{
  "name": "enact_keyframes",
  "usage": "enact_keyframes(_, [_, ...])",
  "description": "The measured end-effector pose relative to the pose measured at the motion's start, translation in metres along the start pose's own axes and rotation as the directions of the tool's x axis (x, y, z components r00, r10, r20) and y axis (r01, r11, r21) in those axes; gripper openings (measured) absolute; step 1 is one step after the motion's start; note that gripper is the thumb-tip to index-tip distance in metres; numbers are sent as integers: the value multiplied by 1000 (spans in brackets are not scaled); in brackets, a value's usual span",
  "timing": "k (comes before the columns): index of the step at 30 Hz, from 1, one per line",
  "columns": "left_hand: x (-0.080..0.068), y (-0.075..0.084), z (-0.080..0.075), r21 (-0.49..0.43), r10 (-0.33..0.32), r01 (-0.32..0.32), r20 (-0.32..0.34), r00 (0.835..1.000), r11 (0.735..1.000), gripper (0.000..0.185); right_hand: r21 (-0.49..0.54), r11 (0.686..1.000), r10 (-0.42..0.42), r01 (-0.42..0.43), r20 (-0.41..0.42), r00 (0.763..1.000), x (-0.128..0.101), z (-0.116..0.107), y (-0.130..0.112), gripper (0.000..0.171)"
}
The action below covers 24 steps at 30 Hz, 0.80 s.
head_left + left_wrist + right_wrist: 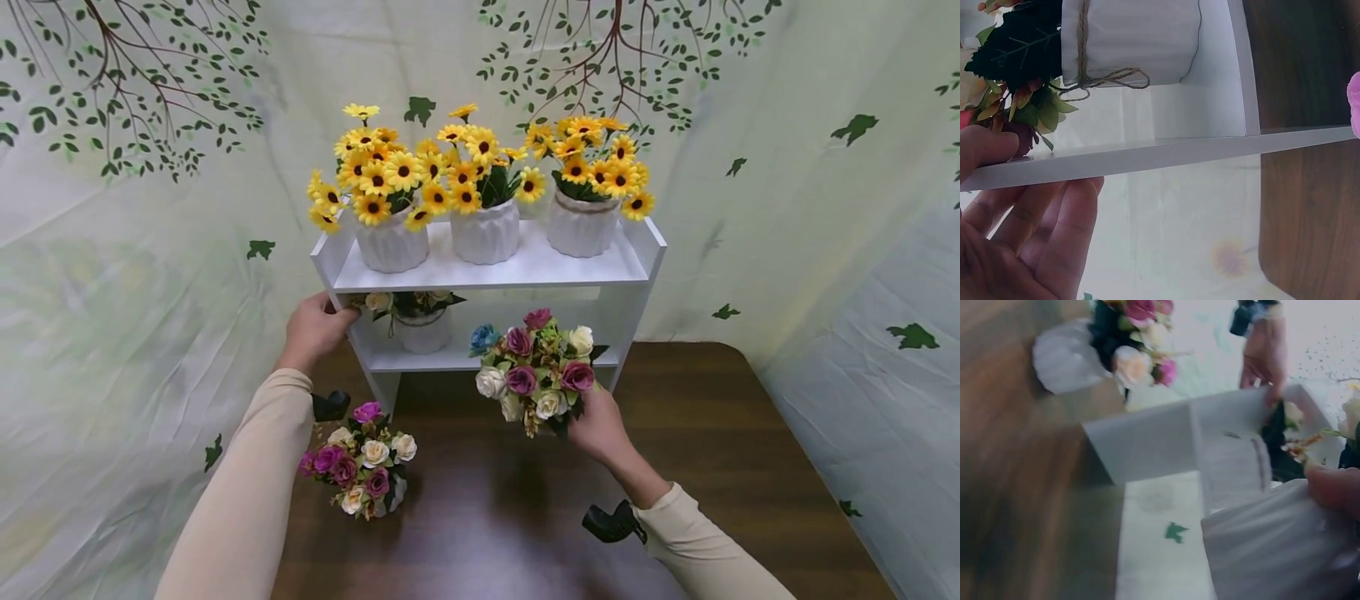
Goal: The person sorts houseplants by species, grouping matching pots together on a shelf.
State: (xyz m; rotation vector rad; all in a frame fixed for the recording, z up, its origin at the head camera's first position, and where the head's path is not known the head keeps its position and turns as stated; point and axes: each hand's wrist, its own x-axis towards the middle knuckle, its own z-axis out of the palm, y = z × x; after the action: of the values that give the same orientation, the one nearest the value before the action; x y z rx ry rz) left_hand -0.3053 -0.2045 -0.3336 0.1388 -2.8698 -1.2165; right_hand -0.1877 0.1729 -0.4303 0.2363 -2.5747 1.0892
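Head view: the white shelf stands on the counter. Its left side panel is clasped by the left hand, thumb inside and fingers outside. A rose pot is held from below by the right hand, in the air just before the lower shelf board, right of the pot already standing there. Three sunflower pots fill the top board. Another rose pot sits on the counter near the left sleeve.

Left wrist view: the panel edge is pinched between thumb and fingers; the twine-tied pot lies just inside it. This hold should be kept firm so the shelf is steadied.

Right wrist view: the picture is blurred; fingers are curled on the held pot's white ribbed wall. To seat it well, the pot is best kept upright, the blooms passed under the top board without brushing it, and the base set flat in the free space at the right.
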Motion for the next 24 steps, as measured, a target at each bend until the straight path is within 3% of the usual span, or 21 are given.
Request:
enact_keyframes(6, [1,0,-1,-4,9,-9,-17,1000,1000,50,35,994,102,-104,63,993,40,-3,-15,53])
enact_keyframes(13, [1,0,-1,-10,-8,7,-25,1000,1000,48,77,985,145,-151,81,986,72,13,-27,45])
enact_keyframes(19, [-1,0,-2,-7,-13,12,-30,999,1000,48,82,993,75,-81,68,995,86,25,-30,61])
enact_keyframes(24, [-1,-1,-3,-12,-20,20,-24,1000,1000,49,59,997,47,-50,62,997,96,35,-29,59])
